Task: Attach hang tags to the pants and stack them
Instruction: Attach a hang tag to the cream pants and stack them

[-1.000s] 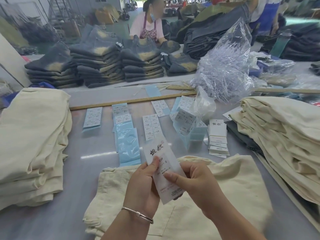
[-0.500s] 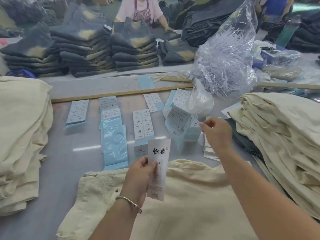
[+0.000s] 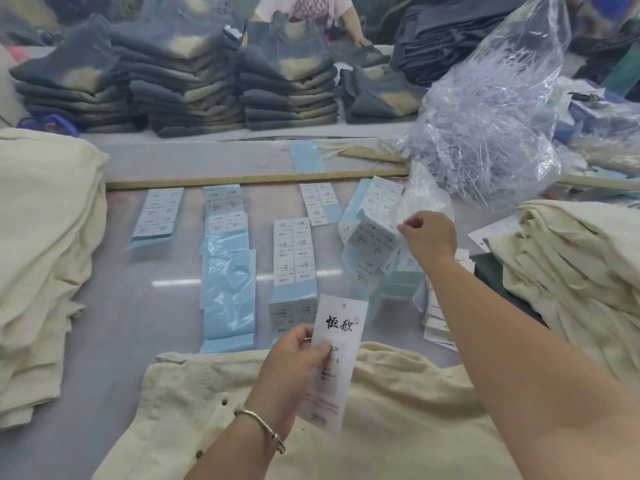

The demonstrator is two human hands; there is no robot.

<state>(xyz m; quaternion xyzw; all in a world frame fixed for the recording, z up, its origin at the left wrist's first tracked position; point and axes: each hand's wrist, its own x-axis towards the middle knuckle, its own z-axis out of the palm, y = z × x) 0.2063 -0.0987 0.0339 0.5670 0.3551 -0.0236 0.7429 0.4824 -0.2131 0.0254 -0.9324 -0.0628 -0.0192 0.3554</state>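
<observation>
A white hang tag [image 3: 337, 344] with black brush lettering stands upright in my left hand [image 3: 294, 362], pinched between thumb and fingers above the cream pants [image 3: 398, 410] lying flat at the near edge. My right hand [image 3: 429, 233] is stretched forward over the sticker sheets, fingers curled and pinching at a small clear plastic bag [image 3: 420, 199]; what sits between the fingertips is too small to tell. A loose pile of white hang tags [image 3: 438, 320] lies under my right forearm.
Stacks of folded cream pants rise at the left [image 3: 45, 258] and right [image 3: 585, 271]. Blue-backed sticker sheets [image 3: 228, 271] lie across the table middle. A wooden ruler [image 3: 256, 180], a large clear bag [image 3: 491, 133] and dark jeans stacks [image 3: 187, 81] sit behind; another person works beyond.
My right hand let go of the tag and reached forward-right to the small clear bag. My left hand alone now holds the tag, upright.
</observation>
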